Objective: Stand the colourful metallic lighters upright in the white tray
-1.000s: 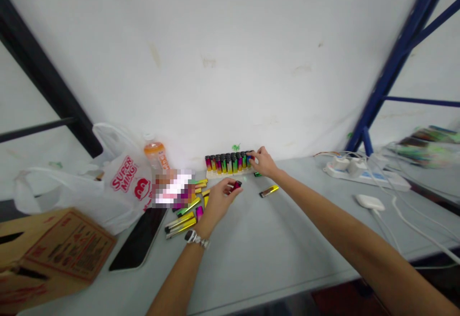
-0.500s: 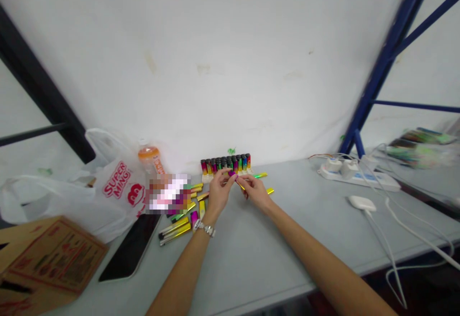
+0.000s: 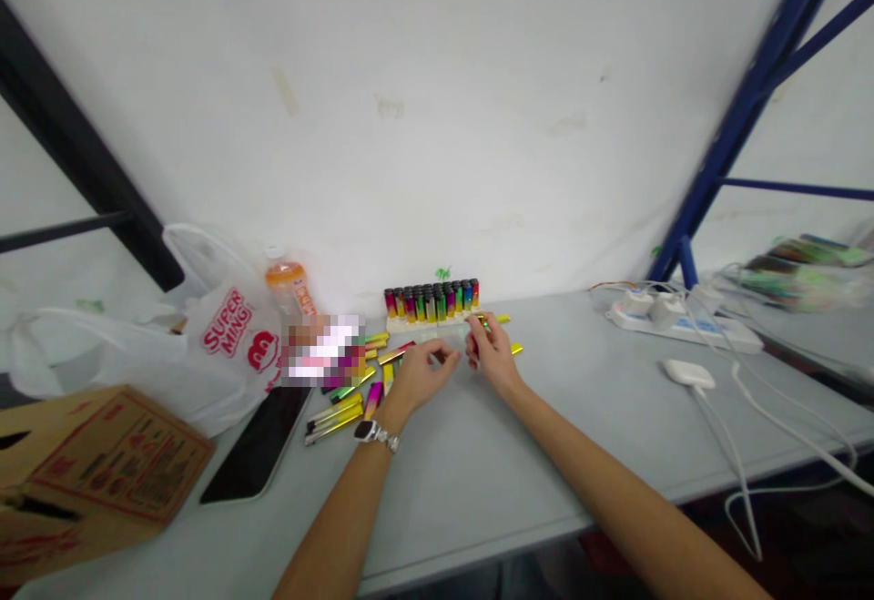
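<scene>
You have many upright lighters (image 3: 437,306) on the far tray (image 3: 401,325), loose lighters (image 3: 334,422) remaining left and right, your left hand (image 3: 427,374) with fingers apart, your right hand (image 3: 492,359) curled, its grip unclear.

You had a lane over the desk (image 3: 464,482) between your left forearm (image 3: 341,509) and right forearm (image 3: 587,482), narrowing forward to a slim gap between your left hand (image 3: 418,377) and right hand (image 3: 495,359). Past it, upright lighters (image 3: 430,304) blocked you, the white wall (image 3: 423,127) close behind. Leftward, loose lighters (image 3: 334,418), a phone (image 3: 256,445), a plastic bag (image 3: 236,327) and a cardboard box (image 3: 116,482) crowded your route. Rightward, you had room between your right forearm and the power strip (image 3: 714,331), white charger (image 3: 688,373) and trailing cable (image 3: 725,445).
</scene>
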The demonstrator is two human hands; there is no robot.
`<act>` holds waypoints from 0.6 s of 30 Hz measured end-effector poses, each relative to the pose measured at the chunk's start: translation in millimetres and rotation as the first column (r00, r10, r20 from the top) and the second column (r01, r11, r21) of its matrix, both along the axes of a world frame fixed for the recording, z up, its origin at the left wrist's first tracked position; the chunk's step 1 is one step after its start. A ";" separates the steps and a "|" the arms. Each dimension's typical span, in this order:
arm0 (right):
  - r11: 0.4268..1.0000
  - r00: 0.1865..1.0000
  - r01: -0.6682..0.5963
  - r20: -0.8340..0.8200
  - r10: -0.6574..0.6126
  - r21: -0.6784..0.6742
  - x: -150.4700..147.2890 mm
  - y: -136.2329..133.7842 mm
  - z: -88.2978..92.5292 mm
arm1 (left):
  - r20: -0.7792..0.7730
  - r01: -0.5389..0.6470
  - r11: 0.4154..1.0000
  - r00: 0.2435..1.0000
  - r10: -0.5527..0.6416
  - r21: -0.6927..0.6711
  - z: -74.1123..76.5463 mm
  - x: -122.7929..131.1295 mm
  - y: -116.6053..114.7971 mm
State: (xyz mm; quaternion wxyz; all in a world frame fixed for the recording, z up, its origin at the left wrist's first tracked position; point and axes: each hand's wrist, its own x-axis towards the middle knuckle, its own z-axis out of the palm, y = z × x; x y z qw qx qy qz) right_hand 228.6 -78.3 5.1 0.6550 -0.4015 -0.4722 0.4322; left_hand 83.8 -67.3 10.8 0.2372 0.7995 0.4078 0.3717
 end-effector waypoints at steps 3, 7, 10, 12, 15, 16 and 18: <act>0.986 0.998 -0.035 -0.064 0.025 -0.163 0.9 -1.9 -1.0 | -0.007 -0.033 0.999 0.999 0.034 0.041 0.6 -4.1 0.5; 0.958 0.993 -0.045 -0.117 0.012 -0.282 1.9 -0.5 -2.8 | -0.018 -0.066 0.997 0.998 0.066 0.047 -2.2 -2.9 1.1; 0.960 0.978 -0.141 -0.182 0.098 -0.241 0.8 -0.3 -3.0 | 0.002 -0.059 0.996 0.998 0.059 0.064 -3.4 0.5 0.8; 0.970 0.984 -0.142 -0.136 0.116 -0.199 -0.1 -1.1 -3.0 | 0.070 -0.080 0.994 0.995 0.075 0.070 -3.0 2.2 0.7; 0.978 0.984 -0.154 0.070 0.165 -0.140 -0.2 -3.3 -3.2 | 0.179 -0.123 0.990 0.978 0.109 0.072 -2.4 2.8 1.4; 0.980 0.974 -0.163 0.142 0.179 -0.116 0.1 -4.0 -3.3 | 0.196 -0.131 0.988 0.974 0.113 0.080 -2.4 2.6 1.9; 0.988 0.958 -0.139 0.246 0.150 -0.061 1.1 -4.9 -4.0 | 0.199 -0.133 0.985 0.974 0.110 0.110 -2.8 1.8 2.9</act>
